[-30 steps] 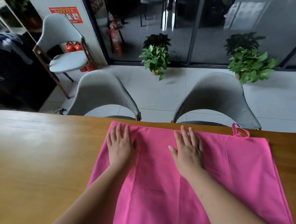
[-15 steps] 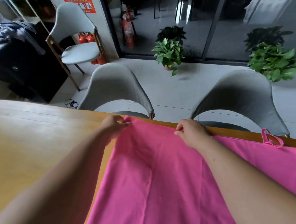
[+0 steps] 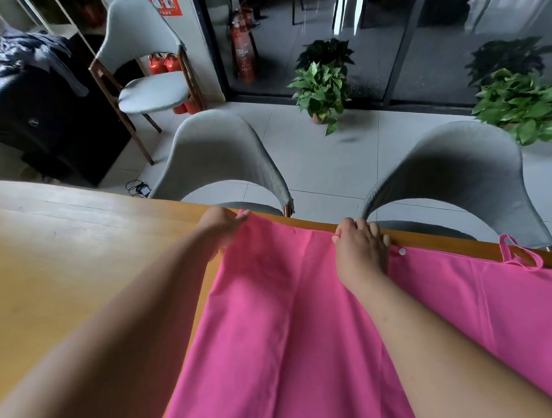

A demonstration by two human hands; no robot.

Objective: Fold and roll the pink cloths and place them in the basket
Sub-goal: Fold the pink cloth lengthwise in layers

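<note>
Left hand (image 3: 223, 226) pinches the far left corner of the large thin pink cloth (image 3: 293, 337), fingers curled round the hem. Right hand (image 3: 360, 254) is on the same far hem further right, fingers bent over the edge and apparently gripping it, thumb side partly hidden. Cloth lies flat on the long yellow-brown wooden table (image 3: 72, 278), its far hem along the table's far edge, its near end running out of frame. Small white snap button (image 3: 402, 251) just beside the right hand; pink hanging loop (image 3: 518, 258) at the far right corner. Judged light, soft and limp: it would sag and crease if lifted mid-panel, so best taken by the hem corners and kept taut. Two grey shell chairs (image 3: 226, 155) stand beyond the table. No basket in view.
</note>
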